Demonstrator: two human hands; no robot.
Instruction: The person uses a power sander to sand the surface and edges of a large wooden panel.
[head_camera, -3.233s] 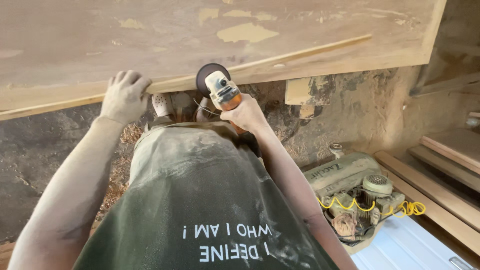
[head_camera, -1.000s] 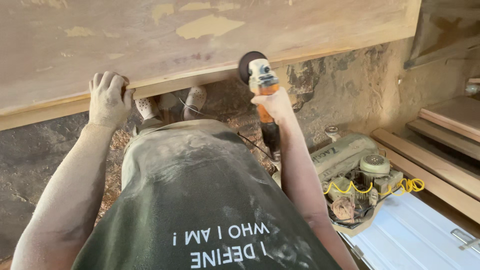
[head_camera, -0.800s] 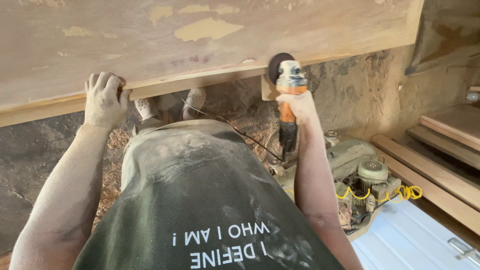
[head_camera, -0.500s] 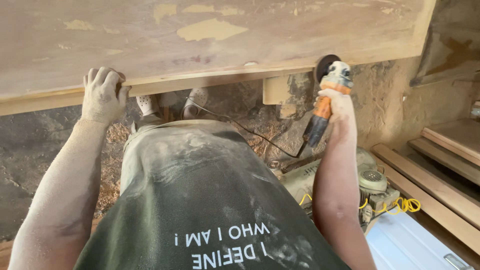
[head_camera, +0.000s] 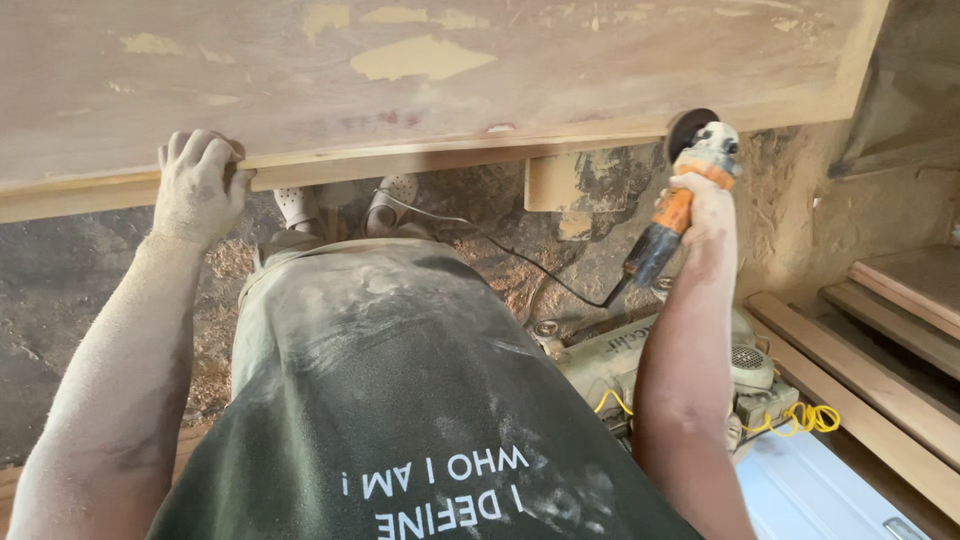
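Observation:
A large wooden board (head_camera: 450, 60) with pale filler patches spans the top of the view. My left hand (head_camera: 195, 185) grips its near edge at the left. My right hand (head_camera: 705, 205) holds an orange and grey angle grinder (head_camera: 690, 170), whose dark disc touches the board's near edge towards its right end. The grinder's black cable (head_camera: 520, 260) runs back across the floor towards my feet. My dusty apron and both forearms fill the lower part of the view.
A dusty machine (head_camera: 640, 365) with a yellow coiled hose (head_camera: 790, 420) stands on the floor at my right. Wooden planks (head_camera: 880, 340) lie at the far right beside a white panel (head_camera: 810, 490). Sawdust covers the floor. A wood block (head_camera: 565, 180) sits under the board.
My right hand has run the grinder rightwards along the board's near edge, from near the middle to near the right end. My left hand has kept its grip on the edge.

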